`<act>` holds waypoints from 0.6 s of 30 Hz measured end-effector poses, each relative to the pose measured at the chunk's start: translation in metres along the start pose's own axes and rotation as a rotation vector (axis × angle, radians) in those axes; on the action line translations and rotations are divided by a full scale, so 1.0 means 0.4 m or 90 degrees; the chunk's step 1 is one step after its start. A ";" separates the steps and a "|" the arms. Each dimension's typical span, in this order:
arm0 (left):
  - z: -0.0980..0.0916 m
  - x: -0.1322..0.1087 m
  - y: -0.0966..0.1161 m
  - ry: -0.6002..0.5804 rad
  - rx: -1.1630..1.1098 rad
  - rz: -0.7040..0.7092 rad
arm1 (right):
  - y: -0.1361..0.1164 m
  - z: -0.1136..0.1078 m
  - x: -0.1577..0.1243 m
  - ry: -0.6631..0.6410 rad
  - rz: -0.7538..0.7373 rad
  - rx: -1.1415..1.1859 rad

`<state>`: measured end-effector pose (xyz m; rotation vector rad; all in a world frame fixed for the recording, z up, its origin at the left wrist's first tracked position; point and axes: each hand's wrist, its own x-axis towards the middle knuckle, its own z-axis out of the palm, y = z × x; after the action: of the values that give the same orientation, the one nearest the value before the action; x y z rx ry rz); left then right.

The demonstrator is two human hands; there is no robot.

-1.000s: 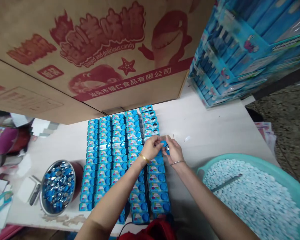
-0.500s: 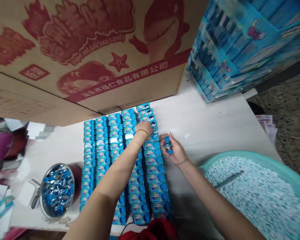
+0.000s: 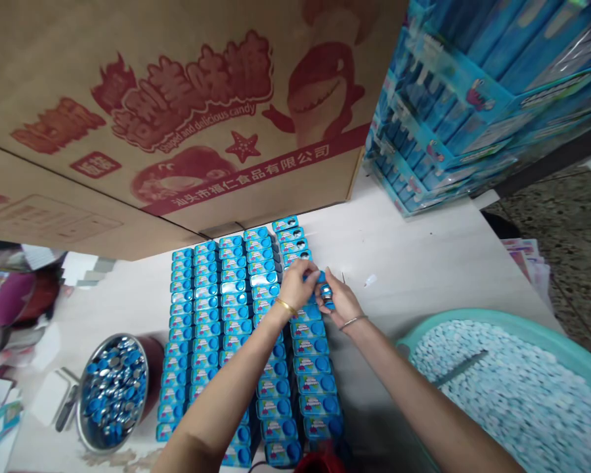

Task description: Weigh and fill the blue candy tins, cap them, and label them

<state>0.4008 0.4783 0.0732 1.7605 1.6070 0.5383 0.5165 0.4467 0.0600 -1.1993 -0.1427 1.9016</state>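
Several rows of small blue candy tins (image 3: 226, 315) cover the middle of the white table (image 3: 423, 263). My left hand (image 3: 298, 284) hovers over the right column of tins near its far end, its fingertips pinched against a small blue cap. My right hand (image 3: 339, 302) sits just beside it and holds a short stack of blue and silver round caps (image 3: 327, 291). Both wrists wear thin bangles. The tins under my hands are hidden.
A metal bowl (image 3: 111, 387) of blue and silver caps stands at front left. A teal basin (image 3: 502, 387) of pale candy pieces fills the front right. A big printed cardboard box (image 3: 177, 112) looms behind the tins, with stacked blue packages (image 3: 473, 98) at back right.
My left hand reached forward to the far tins of the right column, then came back to meet my right hand, which kept its stack of caps.
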 end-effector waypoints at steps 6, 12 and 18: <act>-0.031 0.135 -0.009 -0.023 0.251 -0.155 | -0.023 -0.026 0.008 -0.060 0.035 0.116; -0.046 0.217 0.001 -0.215 0.421 -0.277 | -0.027 -0.051 0.018 -0.066 0.042 0.124; -0.062 0.263 -0.003 -0.281 0.457 -0.289 | -0.026 -0.037 0.018 -0.091 0.032 0.104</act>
<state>0.3983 0.5862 0.0741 1.7128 1.8973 -0.6763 0.5332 0.4535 0.0524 -0.9670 -0.0317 2.0018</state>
